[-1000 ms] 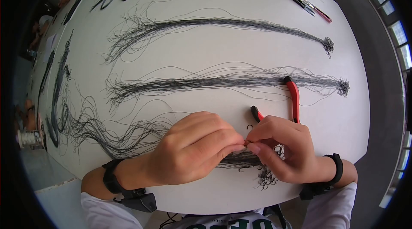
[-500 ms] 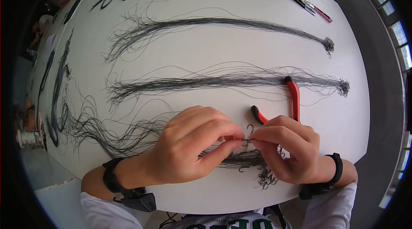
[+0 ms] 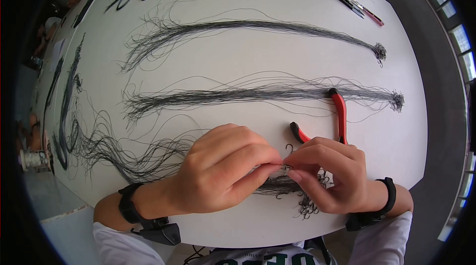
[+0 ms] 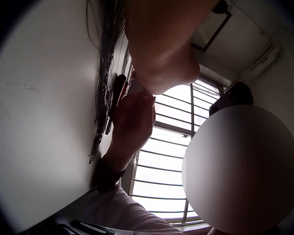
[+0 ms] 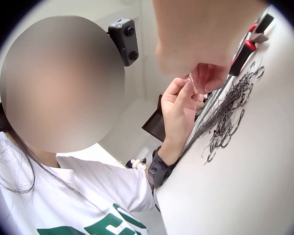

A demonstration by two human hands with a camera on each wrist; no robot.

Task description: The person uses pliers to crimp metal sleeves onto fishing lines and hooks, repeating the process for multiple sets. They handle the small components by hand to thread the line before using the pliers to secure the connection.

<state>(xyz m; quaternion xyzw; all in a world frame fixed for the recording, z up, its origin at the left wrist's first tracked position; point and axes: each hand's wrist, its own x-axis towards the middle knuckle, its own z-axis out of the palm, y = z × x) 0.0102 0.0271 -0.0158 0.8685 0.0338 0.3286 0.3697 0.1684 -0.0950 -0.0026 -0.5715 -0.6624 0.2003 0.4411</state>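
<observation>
Over the near bundle of dark line (image 3: pixel 280 184), both hands meet in the head view. My left hand (image 3: pixel 225 168) pinches a small dark hook (image 3: pixel 286 166) between thumb and forefinger. From the right, my right hand (image 3: pixel 334 173) has its forefinger and thumb at the hook, its other fingers curled. Whether a thread runs between the fingertips is too small to tell. Just beyond the fingers, another hook (image 3: pixel 289 147) lies on the table. In the right wrist view the bundle's hooks (image 5: pixel 228 125) lie in a loose cluster below the hands.
Red-handled pliers (image 3: pixel 341 116) lie beyond my right hand, one handle over the middle bundle of line (image 3: pixel 238 96). A farther bundle (image 3: pixel 248 25) stretches across the table (image 3: pixel 238 59). Cutters and another tool (image 3: pixel 345 3) lie at the far right, a spool (image 3: pixel 34 161) at the left edge.
The right fingertips have shifted, first away from the left ones and then back close to them, with the thumb now lower. The left hand has moved slightly. The bundles and pliers have stayed put.
</observation>
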